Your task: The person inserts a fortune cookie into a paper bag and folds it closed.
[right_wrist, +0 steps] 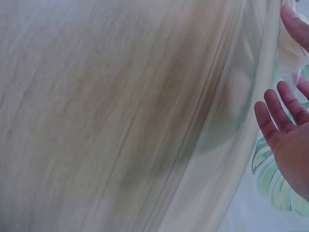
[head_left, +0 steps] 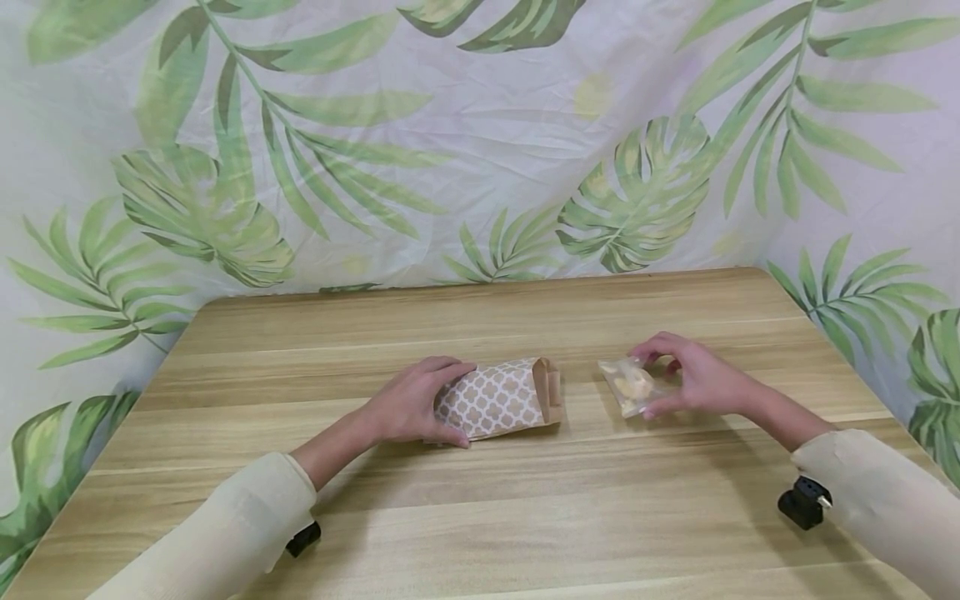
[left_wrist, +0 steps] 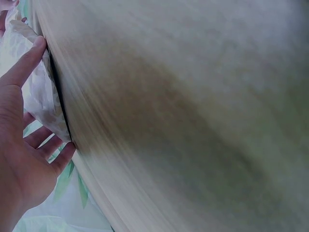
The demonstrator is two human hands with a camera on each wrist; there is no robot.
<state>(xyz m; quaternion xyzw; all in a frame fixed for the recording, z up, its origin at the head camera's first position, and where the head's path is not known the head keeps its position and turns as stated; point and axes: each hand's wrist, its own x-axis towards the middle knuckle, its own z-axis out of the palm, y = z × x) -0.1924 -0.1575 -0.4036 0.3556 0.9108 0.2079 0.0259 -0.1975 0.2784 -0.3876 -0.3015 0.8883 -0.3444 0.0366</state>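
One left hand [head_left: 408, 402]: fingers clamped round paper bag [head_left: 495, 398]; best squeezed gently.
One right hand [head_left: 697, 379]: fingers pinching packet [head_left: 636, 387]; grip lightly.

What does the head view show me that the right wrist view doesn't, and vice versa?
Only head: the left hand gripping the patterned paper bag, and both pale sleeves. Only right wrist: a close look at the palm side of the right hand. Both: that hand at the clear packet with yellowish contents, the wood-grain table and leaf-print backdrop.
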